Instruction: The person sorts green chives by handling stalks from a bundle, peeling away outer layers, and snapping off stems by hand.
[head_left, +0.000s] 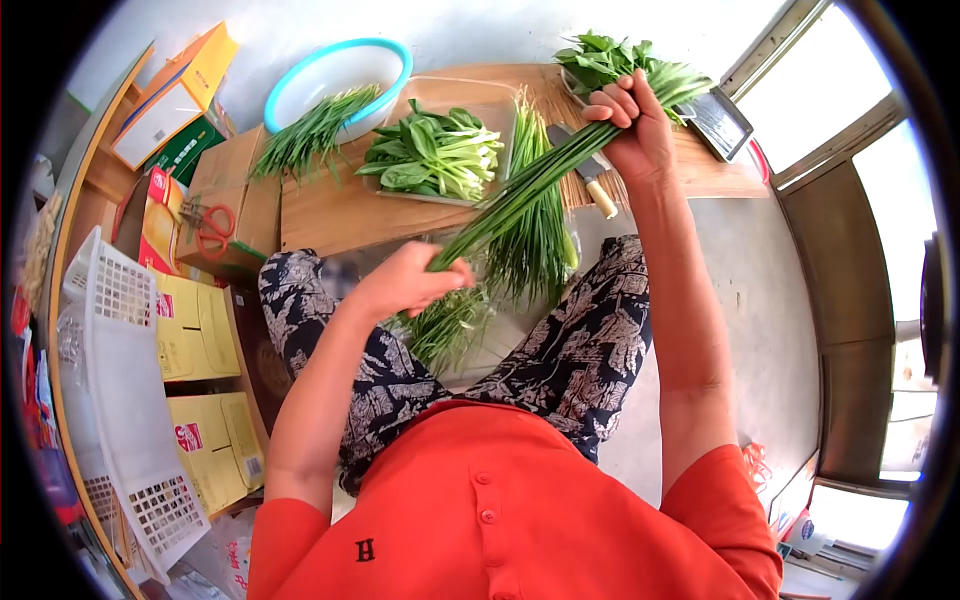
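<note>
A long bunch of garlic chives stretches slantwise between my hands, above the wooden table's front edge. My right hand is closed around it near one end, at the upper right. Lower down, my left hand has its fingers closed at the dark green leaf tips, slightly blurred. Behind the bunch, more chives hang over the table edge. Loose chive leaves lie below my left hand, between the knees. A knife with a pale handle rests on the table, partly hidden by the held bunch.
A tray of leafy greens sits on the table. Chives lean from a blue-rimmed basin. More greens stand at the back right, near a dark tray. Red-handled scissors and boxes are at left.
</note>
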